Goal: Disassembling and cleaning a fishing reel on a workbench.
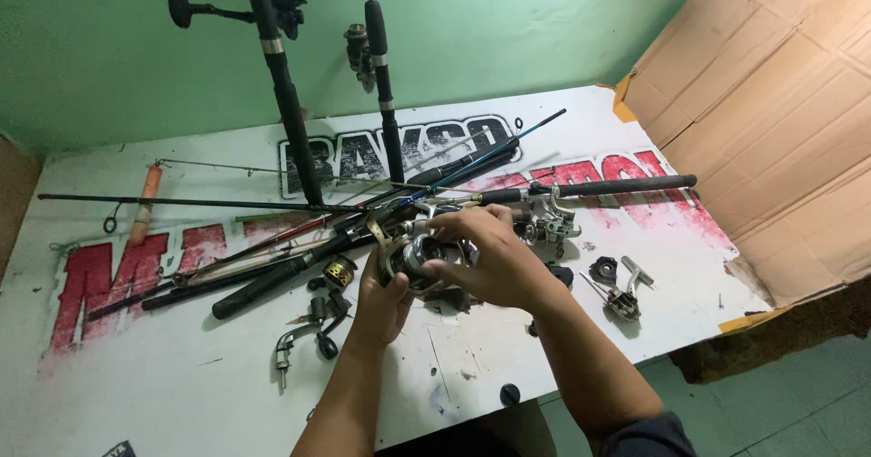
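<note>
A white table with big red and black painted letters is filling most of the view, and it is standing against a green wall. On the right side a large sheet of brown cardboard is leaning over the table corner, and below it a piece of greenish floor is showing.

Many fishing rods are lying across the table in a loose bundle, mostly from left to right. Two more rods with reels are standing upright against the wall. One thin rod with an orange grip is lying on the left. Small loose reel parts are lying just left of the hands, and a reel handle with other pieces is lying to the right, near the table edge.

The person is holding a silver and black spinning reel above the middle of the table, between both hands. The left hand is cupping the reel from below, with the fingers curled around its body. The right hand is coming over the reel from the right, and its fingers are closing on the front part of it, so the reel is sitting between the two palms. Another reel, mounted on a rod, is lying just behind the right hand.
</note>
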